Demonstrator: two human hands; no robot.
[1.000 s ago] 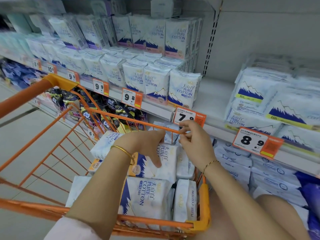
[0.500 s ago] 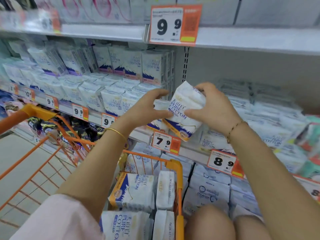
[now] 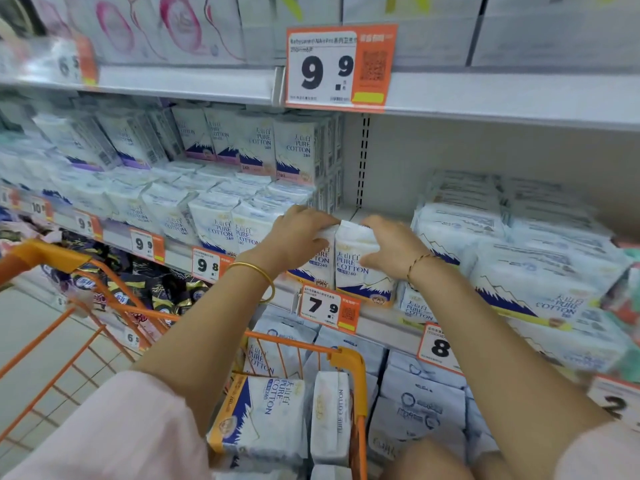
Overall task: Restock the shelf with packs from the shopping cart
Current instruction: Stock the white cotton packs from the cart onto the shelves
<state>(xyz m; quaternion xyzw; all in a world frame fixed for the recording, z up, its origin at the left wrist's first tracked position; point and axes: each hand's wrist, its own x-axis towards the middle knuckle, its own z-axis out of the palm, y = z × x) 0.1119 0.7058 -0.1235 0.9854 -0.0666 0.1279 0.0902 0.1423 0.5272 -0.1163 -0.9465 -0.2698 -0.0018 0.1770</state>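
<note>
White-and-blue plastic cotton-pad pack [image 3: 360, 271] stands upright at the front edge of white metal shelf [image 3: 384, 325], long axis vertical. Left hand [image 3: 298, 240] and right hand [image 3: 388, 247] grip its top corners, one each side.

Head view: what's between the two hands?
The top of an upright white pack on the shelf; the left hand and right hand both grip it. Seen in head view.

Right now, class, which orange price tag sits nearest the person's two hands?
The 7.9 price tag, just below the Pure Cotton pack that the right hand grips; the 9.8 tag and the 8 tag sit farther off.
</note>
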